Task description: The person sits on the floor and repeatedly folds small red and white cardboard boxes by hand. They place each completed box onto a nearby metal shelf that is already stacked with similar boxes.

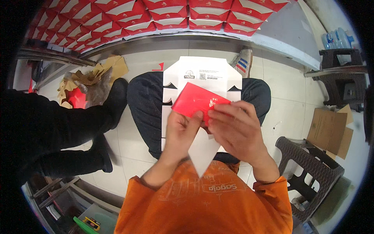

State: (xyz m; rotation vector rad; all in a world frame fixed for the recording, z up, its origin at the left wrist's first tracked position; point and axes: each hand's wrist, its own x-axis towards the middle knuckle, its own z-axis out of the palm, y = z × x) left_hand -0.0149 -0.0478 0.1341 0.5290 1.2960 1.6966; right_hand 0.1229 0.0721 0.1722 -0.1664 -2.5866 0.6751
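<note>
Over my lap I hold a small red card carton [198, 98] with a gold-coloured mark, tilted, its pale pointed flap [203, 150] hanging down toward my shirt. My left hand [181, 128] grips its lower left edge, thumb pressed on the red face. The fingers of my right hand [237, 126], slightly blurred, lie over its right side. Under it, flat white die-cut carton blanks [196, 64] with notched edges and a small printed code rest across my legs. My hands hide part of the carton's lower side.
Rows of folded red-and-white cartons [167, 13] fill a table ahead. A person in black trousers [70, 124] is at the left, beside torn brown paper [93, 78]. A dark plastic stool [311, 167] and a cardboard box [327, 130] stand at the right.
</note>
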